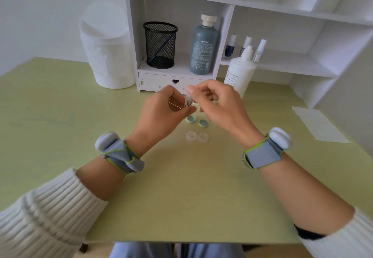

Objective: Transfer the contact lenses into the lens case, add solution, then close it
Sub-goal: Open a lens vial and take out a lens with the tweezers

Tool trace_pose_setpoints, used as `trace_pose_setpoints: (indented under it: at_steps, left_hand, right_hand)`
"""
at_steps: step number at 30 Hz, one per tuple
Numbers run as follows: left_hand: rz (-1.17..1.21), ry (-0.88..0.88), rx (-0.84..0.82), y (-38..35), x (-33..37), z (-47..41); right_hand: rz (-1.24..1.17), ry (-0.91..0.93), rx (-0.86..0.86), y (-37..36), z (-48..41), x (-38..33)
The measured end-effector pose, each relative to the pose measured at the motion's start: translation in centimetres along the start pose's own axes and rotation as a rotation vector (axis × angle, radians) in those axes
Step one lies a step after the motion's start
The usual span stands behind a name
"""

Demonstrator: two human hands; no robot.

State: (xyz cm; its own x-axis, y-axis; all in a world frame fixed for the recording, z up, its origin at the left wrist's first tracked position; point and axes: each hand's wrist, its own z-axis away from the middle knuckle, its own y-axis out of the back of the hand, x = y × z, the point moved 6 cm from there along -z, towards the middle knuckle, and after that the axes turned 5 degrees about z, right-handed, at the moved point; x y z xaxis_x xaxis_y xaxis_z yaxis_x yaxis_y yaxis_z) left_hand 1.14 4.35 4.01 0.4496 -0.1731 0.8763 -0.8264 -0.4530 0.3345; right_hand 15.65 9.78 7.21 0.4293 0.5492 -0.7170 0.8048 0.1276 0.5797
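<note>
Both hands hover above the green table point(181, 187), meeting at a small clear lens container point(188, 98). My right hand point(219, 104) pinches its top between thumb and forefinger. My left hand point(165, 112) pinches its lower edge, where a thin curved strip shows. Whether a lens is inside is too small to tell. Below the hands two teal caps point(191, 119) point(203, 123) lie open side up. Closer to me the clear lens case point(196, 136) lies with both wells uncovered. The white solution bottle point(240, 72) stands upright behind my right hand, cap on.
A white shelf unit point(177, 72) at the back holds a black mesh cup point(160, 44), a grey-blue bottle point(203, 47) and small nail-polish bottles point(230, 47). A white lidded bin point(107, 45) stands back left. A paper sheet point(319, 124) lies at the right.
</note>
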Motion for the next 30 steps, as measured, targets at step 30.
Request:
trace_pose_setpoints:
  at_steps: [30]
  left_hand:
    - [0.255, 0.058, -0.189, -2.1, -0.6, 0.9]
  right_hand:
    - [0.042, 0.111, -0.106, 1.7, 0.5, 0.7]
